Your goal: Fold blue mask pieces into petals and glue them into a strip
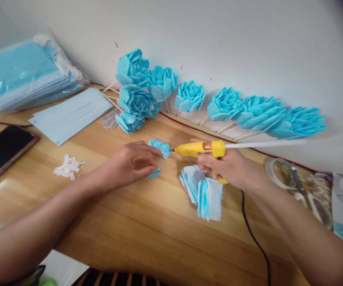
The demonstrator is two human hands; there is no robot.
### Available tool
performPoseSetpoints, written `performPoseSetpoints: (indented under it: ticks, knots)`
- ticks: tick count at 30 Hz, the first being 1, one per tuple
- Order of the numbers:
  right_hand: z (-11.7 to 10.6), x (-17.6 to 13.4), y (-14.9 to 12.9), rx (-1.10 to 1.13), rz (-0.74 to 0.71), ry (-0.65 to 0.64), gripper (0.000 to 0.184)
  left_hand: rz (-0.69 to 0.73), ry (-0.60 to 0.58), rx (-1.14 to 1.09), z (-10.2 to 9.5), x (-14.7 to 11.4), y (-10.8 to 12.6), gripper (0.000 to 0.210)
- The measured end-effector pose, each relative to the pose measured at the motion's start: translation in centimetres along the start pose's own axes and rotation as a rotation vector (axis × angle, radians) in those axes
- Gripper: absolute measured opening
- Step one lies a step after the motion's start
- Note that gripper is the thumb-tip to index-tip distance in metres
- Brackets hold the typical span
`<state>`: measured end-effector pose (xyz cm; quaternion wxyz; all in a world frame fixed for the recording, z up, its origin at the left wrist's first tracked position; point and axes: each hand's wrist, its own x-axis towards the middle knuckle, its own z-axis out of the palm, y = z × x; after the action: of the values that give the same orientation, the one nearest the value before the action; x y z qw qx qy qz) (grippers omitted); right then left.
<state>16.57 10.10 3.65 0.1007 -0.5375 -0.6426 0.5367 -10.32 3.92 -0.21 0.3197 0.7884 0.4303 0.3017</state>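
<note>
Head view: toward the back edge of the table (114,222), the left hand (132,161) touches a blue flower (158,145), grip unclear; the right hand (226,165) grasps a glue gun (199,149). Flower looks light, soft, crushable; best pinched low.

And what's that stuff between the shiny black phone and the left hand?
A small heap of white strips lies on the brown wooden table between the black rectangular phone and the left hand; the head view shows it.
</note>
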Motion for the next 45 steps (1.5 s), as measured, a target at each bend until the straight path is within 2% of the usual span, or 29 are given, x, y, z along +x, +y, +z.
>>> performPoseSetpoints:
  ticks: [3, 9, 14, 19, 25, 31, 35, 45]
  knots:
    - [0.1, 0.1, -0.2, 0.009, 0.022, 0.002, 0.040, 0.001, -0.001, 0.002, 0.0, 0.0, 0.0, 0.017]
    - [0.6, 0.2, -0.3, 0.015, 0.006, 0.009, 0.050, 0.009, -0.020, 0.016, -0.1, 0.1, -0.1, 0.017]
    - [0.5, -0.1, -0.6, -0.120, -0.093, -0.026, 0.051, 0.011, -0.029, 0.052, 0.1, 0.1, -0.1, 0.019]
    - [0.2, -0.6, -1.1, -0.229, -0.110, -0.008, 0.048, 0.020, -0.044, 0.087, 0.2, 0.1, 0.0, 0.020]
    - [0.4, -0.7, -0.8, -0.133, -0.143, -0.017, 0.040, 0.063, 0.018, 0.045, 0.5, 0.0, -0.1, 0.017]
    - [0.4, -0.6, -0.3, -0.125, -0.176, -0.037, 0.040, 0.082, -0.036, 0.074, 1.0, 0.1, -0.3, 0.018]
    - [0.4, -0.7, -0.3, -0.153, -0.148, -0.025, 0.041, 0.078, -0.023, 0.129, 1.2, 0.1, -0.2, 0.020]
    - [0.2, -0.9, -0.9, -0.182, -0.198, -0.021, 0.038, 0.046, -0.021, 0.192, 1.5, 0.2, 0.1, 0.021]
